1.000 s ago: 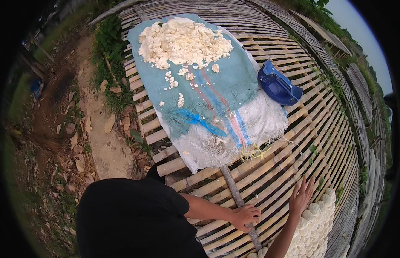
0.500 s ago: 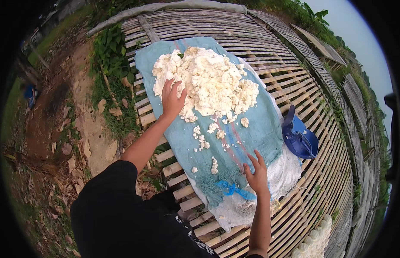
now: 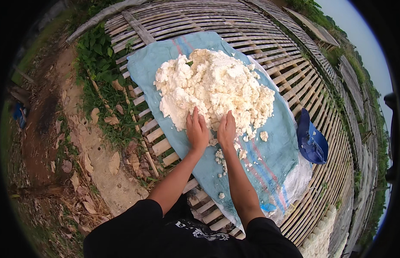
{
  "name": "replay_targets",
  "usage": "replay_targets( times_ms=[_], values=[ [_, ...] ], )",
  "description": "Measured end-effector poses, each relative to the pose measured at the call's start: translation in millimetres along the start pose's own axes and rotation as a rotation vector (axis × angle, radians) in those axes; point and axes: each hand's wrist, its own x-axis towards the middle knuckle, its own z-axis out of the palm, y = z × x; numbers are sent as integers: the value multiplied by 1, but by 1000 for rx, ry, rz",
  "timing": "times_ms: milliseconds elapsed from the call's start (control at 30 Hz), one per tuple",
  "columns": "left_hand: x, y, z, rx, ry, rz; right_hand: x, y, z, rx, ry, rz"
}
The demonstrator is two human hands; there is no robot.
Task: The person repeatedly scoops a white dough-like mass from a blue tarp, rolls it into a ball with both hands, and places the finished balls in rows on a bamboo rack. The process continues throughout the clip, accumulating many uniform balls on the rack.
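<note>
A large heap of crumbly white dough-like mash (image 3: pixel 221 81) lies on a blue-green woven sack (image 3: pixel 275 150). My left hand (image 3: pixel 197 132) and my right hand (image 3: pixel 226 132) press side by side at the heap's near edge. Both have their fingers stretched forward against the mash and grip nothing; some fingertips are partly sunk in or hidden by it. Loose crumbs (image 3: pixel 221 159) are scattered on the sack just in front of the heap, partly behind my right forearm.
The sack rests on a bamboo slat rack (image 3: pixel 290 73). To its right stands a cut-open blue plastic container (image 3: pixel 312 139). Rows of pale lumps (image 3: pixel 320 236) lie at the lower right. Green plants (image 3: pixel 96 56) and a dirt path (image 3: pixel 96 150) border the left side.
My left hand has come down from the heap's left side to its near edge. My right hand has moved up and left from the sack's lower right to join it.
</note>
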Motion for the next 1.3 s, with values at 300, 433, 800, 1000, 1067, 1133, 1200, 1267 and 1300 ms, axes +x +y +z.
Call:
replay_targets(
  times_ms=[300, 433, 800, 1000, 1067, 1133, 1200, 1267, 1300],
  values=[
    [-12, -3, 17, -477, 4, -306, -29, -10, -30, 335, -150, 109],
    [-5, 2, 15, -333, 13, -262, -33, -34, -5, 411, 25, 222],
    [21, 128, -29, -1325, -411, -747, -8, -81, -121, 241, 111, -116],
    [35, 152, -11, -1209, -624, -647, -5, -99, -133, 419, 191, -172],
    [25, 146, 1, -1040, -552, -618, -9, -96, -129, 286, 131, -149],
    [16, 137, 8, -1130, -526, -617, -10, -90, -128, 205, 129, -149],
    [12, 131, 13, -1089, -537, -510, -6, -82, -131, 379, 141, -47],
    [17, 127, 15, -1057, -513, -504, -8, -76, -132, 597, 142, 57],
    [20, 125, 14, -1063, -589, -533, -10, -74, -131, 456, 149, -58]
  ],
)
